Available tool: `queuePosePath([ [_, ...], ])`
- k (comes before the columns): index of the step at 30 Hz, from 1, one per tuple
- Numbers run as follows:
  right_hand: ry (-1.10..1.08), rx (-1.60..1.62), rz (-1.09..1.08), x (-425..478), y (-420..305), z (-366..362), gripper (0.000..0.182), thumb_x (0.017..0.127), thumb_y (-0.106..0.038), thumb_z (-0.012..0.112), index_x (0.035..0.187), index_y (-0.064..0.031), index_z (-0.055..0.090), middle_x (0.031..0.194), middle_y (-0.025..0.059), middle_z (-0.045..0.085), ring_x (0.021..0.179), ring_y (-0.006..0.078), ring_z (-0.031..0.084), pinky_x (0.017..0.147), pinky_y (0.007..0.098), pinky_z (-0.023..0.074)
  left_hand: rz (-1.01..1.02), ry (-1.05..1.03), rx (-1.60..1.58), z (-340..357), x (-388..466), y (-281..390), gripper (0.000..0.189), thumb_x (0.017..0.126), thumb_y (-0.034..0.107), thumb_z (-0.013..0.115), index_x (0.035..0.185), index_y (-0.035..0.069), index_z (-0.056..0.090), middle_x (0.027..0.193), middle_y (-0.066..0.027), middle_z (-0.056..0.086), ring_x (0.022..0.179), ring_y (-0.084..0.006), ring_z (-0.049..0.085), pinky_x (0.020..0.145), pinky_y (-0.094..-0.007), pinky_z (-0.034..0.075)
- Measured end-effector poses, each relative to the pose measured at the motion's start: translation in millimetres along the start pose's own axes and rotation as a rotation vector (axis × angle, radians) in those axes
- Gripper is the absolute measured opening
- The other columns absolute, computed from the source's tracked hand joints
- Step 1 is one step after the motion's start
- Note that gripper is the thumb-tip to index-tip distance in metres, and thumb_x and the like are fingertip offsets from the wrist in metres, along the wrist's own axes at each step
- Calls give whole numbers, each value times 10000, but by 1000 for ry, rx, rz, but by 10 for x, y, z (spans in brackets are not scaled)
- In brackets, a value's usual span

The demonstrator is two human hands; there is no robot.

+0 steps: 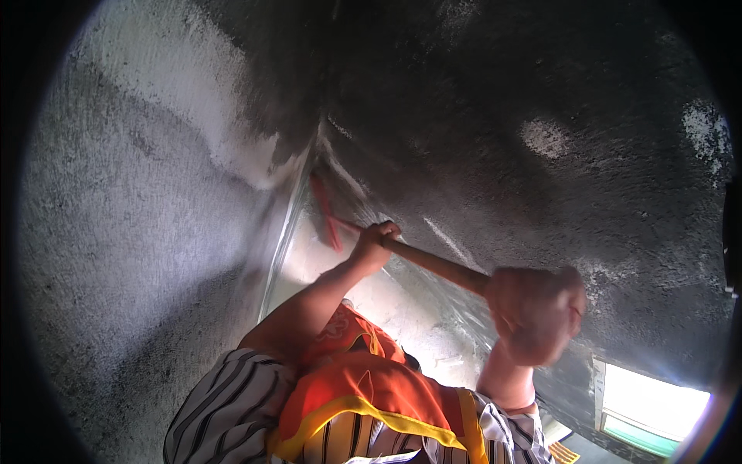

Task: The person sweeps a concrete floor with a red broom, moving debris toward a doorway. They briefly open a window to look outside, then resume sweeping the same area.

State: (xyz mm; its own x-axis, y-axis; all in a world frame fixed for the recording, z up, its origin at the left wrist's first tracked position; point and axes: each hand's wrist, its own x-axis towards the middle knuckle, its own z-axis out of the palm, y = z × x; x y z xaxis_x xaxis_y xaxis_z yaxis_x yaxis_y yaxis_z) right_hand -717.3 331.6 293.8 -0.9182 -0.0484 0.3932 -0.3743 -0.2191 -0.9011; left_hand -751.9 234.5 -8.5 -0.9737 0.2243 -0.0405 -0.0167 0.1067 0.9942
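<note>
My left hand [378, 240] is closed around a wooden handle [435, 264], low down near the tool's head. Higher up, my right hand [536, 313] grips the upper part of the same handle; it is blurred. At the far end of the handle sits a narrow red crosspiece [327, 214], set across it like a T. Blur hides its exact kind and whether it touches the surface. It lies close to the corner where the light grey wall and the dark wall meet.
A rough light grey wall [145, 168] rises on my left. Opposite it stands a dark, sooty-looking wall [493, 116] with pale patches. The pale floor [400, 313] shows between them. A bright window-like opening [652, 403] is at lower right. I wear a red apron [371, 383] with yellow edging.
</note>
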Motion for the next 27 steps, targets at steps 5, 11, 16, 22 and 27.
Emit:
queuePosePath([
  [5, 38, -27, -74, -89, -125, 146, 208, 913, -166, 338, 718, -92, 348, 483, 22, 344, 369, 114, 310, 340, 254, 287, 49, -17, -7, -9, 1, 176, 61, 801, 25, 494, 822, 47, 548, 693, -141, 559, 681, -255, 565, 612, -340, 424],
  [11, -54, -85, -143, -10, -41, 166, 94, 823, 3, 331, 759, -66, 333, 518, 24, 327, 391, 104, 298, 324, 236, 261, -32, -112, -30, -99, 55, 66, 40, 812, 23, 506, 816, 47, 539, 713, -112, 564, 697, -190, 541, 645, -313, 418],
  [16, 55, -56, -115, -82, -251, 136, 114, 814, -70, 407, 721, -91, 344, 489, 19, 350, 369, 122, 323, 344, 275, 295, 35, -97, 30, -63, 100, 323, 91, 828, 43, 507, 882, 18, 575, 730, -93, 580, 698, -146, 538, 649, -274, 426],
  [22, 28, -81, 1, -4, -18, -84, 226, 911, -171, 422, 717, -83, 348, 463, 25, 356, 368, 116, 319, 362, 280, 304, 13, -30, 39, -6, -222, -107, 73, 799, -28, 470, 789, 20, 525, 690, -48, 506, 704, -108, 475, 642, -256, 404],
  [27, 26, -53, -63, -214, -312, -49, 139, 849, -145, 438, 731, -94, 384, 464, 20, 342, 357, 130, 314, 347, 274, 308, 85, -122, 63, 47, -81, 231, 53, 778, 11, 495, 818, 36, 520, 711, -139, 570, 703, -223, 574, 616, -312, 428],
])
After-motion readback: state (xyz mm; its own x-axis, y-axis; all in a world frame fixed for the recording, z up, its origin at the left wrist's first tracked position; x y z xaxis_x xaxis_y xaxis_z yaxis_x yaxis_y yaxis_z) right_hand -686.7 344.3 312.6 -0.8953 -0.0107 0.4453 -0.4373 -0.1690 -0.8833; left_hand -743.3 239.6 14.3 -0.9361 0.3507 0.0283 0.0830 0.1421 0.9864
